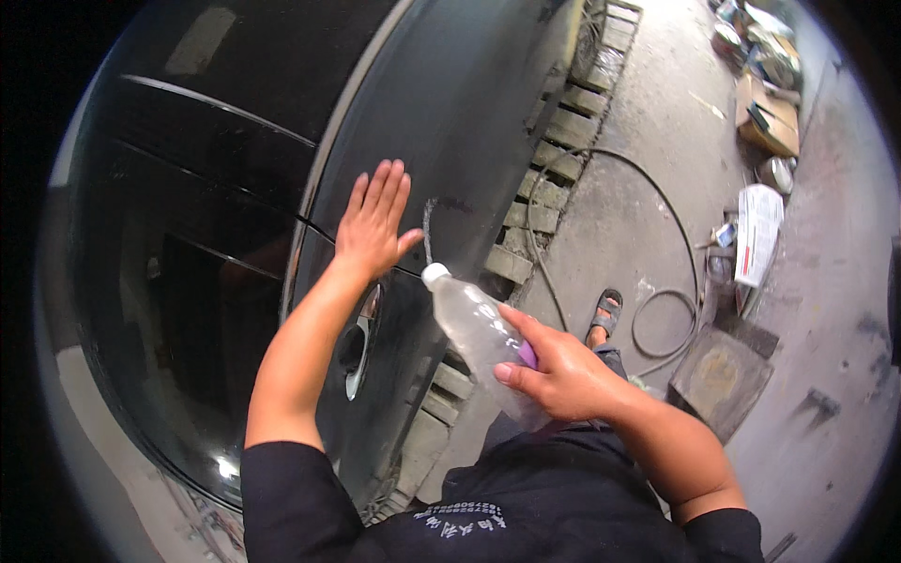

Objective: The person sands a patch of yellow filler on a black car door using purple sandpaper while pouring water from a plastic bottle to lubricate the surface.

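1. My left grip (377, 225) is released, fingers stretched and thumb apart, apparently flat against the black car door panel (460, 103); I take that pose as giving the whole palm contact.
2. My right grip (558, 371) is grasping the clear plastic bottle (466, 314) around its lower body, probably leaving the neck free to aim and the sides squeezable.
3. The bottle slants ahead and leftward from that grip, its white cap (435, 273) just beside my left wrist. A thin stream (427, 230) runs from the cap, right of the left grip, which seems why it tilts cap-first.
4. Nearer me than the left grip sits the car door handle (355, 361), untouched.
5. Well right of the left grip, a black hose (671, 206) loops across the floor (648, 122).
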`<control>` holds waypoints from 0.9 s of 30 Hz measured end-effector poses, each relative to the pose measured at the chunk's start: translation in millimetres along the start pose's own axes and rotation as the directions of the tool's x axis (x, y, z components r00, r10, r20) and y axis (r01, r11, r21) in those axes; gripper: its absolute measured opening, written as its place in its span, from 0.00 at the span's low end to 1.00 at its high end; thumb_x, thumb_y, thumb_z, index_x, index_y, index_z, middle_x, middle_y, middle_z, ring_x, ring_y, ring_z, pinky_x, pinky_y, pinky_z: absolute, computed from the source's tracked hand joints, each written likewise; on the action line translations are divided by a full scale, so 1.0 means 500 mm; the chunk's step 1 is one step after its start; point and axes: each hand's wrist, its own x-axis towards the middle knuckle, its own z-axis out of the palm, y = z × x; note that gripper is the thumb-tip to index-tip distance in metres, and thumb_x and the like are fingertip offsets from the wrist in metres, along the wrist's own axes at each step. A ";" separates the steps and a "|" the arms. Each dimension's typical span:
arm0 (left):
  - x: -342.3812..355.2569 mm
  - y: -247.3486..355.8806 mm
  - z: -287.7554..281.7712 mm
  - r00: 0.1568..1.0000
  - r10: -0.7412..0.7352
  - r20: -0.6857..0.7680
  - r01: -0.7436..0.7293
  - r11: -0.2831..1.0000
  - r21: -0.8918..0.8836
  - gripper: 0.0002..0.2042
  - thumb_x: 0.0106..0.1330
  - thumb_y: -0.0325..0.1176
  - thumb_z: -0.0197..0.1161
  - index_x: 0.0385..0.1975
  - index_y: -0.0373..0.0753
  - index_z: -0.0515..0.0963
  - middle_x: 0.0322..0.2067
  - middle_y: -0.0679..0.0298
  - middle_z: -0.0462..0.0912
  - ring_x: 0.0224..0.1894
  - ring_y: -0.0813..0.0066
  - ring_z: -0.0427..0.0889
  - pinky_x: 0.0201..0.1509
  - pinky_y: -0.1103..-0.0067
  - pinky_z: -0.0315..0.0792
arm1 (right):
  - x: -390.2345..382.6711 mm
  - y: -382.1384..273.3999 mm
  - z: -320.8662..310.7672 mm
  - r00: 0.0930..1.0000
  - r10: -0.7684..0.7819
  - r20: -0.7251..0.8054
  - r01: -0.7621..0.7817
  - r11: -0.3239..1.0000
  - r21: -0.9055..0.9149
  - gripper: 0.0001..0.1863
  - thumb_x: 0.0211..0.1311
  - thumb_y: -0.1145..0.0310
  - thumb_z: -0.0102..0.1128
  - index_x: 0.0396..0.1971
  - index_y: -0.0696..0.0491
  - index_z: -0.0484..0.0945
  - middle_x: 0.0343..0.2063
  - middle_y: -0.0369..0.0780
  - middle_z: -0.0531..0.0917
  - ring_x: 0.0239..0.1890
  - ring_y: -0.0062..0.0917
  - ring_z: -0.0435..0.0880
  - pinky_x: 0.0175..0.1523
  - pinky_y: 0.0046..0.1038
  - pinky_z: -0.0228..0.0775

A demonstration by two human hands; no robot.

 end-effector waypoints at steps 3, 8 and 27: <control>0.073 -0.004 0.005 0.993 0.048 -0.110 -0.043 0.998 0.041 0.46 0.68 0.61 0.52 0.75 0.35 0.44 0.78 0.56 0.37 0.80 0.62 0.31 0.80 0.63 0.28 | 0.005 -0.026 0.029 0.990 -0.130 -0.059 0.127 0.991 -0.043 0.38 0.65 0.57 0.62 0.69 0.60 0.59 0.45 0.57 0.80 0.48 0.51 0.81 0.54 0.42 0.71; -0.021 0.015 0.007 0.987 0.160 -0.007 -0.159 0.984 0.081 0.46 0.65 0.63 0.52 0.74 0.34 0.50 0.77 0.54 0.45 0.79 0.59 0.39 0.80 0.63 0.37 | 0.001 -0.028 0.060 0.993 -0.115 -0.033 0.116 0.993 0.014 0.37 0.65 0.58 0.60 0.68 0.61 0.59 0.42 0.56 0.80 0.44 0.52 0.81 0.51 0.45 0.72; 0.039 0.028 0.027 0.982 0.135 -0.134 -0.116 0.983 0.141 0.42 0.70 0.54 0.54 0.74 0.33 0.49 0.77 0.52 0.42 0.79 0.56 0.38 0.79 0.60 0.38 | -0.015 0.068 0.126 1.000 0.018 0.006 -0.018 0.998 -0.058 0.34 0.66 0.58 0.56 0.68 0.58 0.61 0.43 0.56 0.80 0.40 0.51 0.84 0.48 0.46 0.76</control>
